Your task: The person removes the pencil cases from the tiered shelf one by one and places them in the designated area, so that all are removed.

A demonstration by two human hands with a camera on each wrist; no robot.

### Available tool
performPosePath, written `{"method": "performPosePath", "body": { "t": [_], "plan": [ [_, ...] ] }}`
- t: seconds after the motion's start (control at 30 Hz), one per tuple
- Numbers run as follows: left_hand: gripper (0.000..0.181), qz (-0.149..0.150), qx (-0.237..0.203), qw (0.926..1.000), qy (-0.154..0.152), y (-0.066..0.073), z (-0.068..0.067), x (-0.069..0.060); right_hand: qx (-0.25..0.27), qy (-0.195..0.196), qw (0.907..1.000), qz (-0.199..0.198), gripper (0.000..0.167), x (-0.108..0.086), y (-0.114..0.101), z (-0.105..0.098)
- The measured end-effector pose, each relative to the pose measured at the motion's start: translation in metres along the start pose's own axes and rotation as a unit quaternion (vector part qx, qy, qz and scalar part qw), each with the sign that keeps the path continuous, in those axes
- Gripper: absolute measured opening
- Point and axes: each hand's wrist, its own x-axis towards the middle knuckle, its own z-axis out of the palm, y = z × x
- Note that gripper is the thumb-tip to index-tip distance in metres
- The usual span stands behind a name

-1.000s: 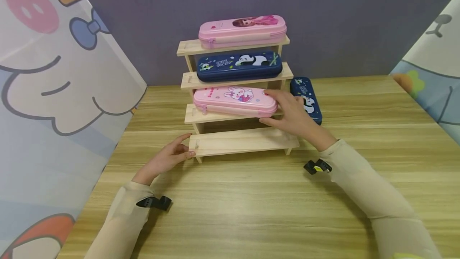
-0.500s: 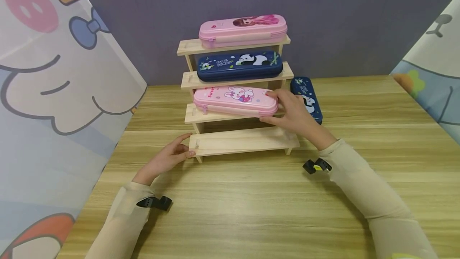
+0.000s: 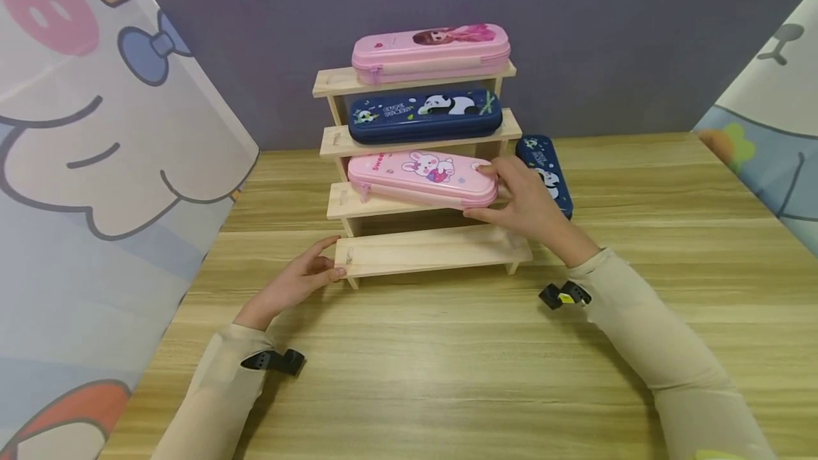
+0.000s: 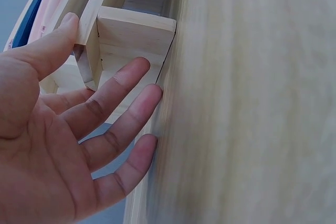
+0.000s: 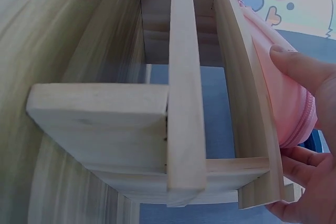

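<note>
My right hand grips the right end of the pink rabbit pencil case on the third step down of the wooden rack. This case lies skewed, its right end nearer the front. In the right wrist view, the thumb of the right hand is on the pink case, with the other fingers partly hidden. The left hand holds the left end of the lowest step. Up close in the left wrist view, the left hand pinches that board with thumb and index finger, other fingers extended.
A pink doll-print case lies on the top step, a navy panda case on the step below. Another navy case lies on the wooden table right of the rack. Grey wall behind; printed panels at both sides.
The pink rabbit case has shifted slightly to the right and turned, its right end angled more toward the front, with my right hand on it. The left hand keeps its hold on the rack.
</note>
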Motion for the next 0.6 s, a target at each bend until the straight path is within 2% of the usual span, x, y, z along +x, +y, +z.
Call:
{"method": "performPosePath", "body": {
  "t": [0.13,0.4,0.6],
  "plan": [
    [0.071,-0.002,-0.002,1.0000,-0.004,0.000,-0.001,0.000,0.001,0.007,1.0000,-0.006,0.061,-0.002,0.001,-0.002],
    [0.071,-0.003,0.008,1.0000,-0.003,0.002,-0.002,0.000,-0.006,0.010,0.9998,0.016,0.060,-0.006,0.001,-0.008],
    [0.070,0.003,0.011,0.9999,-0.005,0.003,-0.001,0.000,0.008,0.040,0.9991,0.013,0.058,-0.010,0.006,-0.012]
  ]
}}
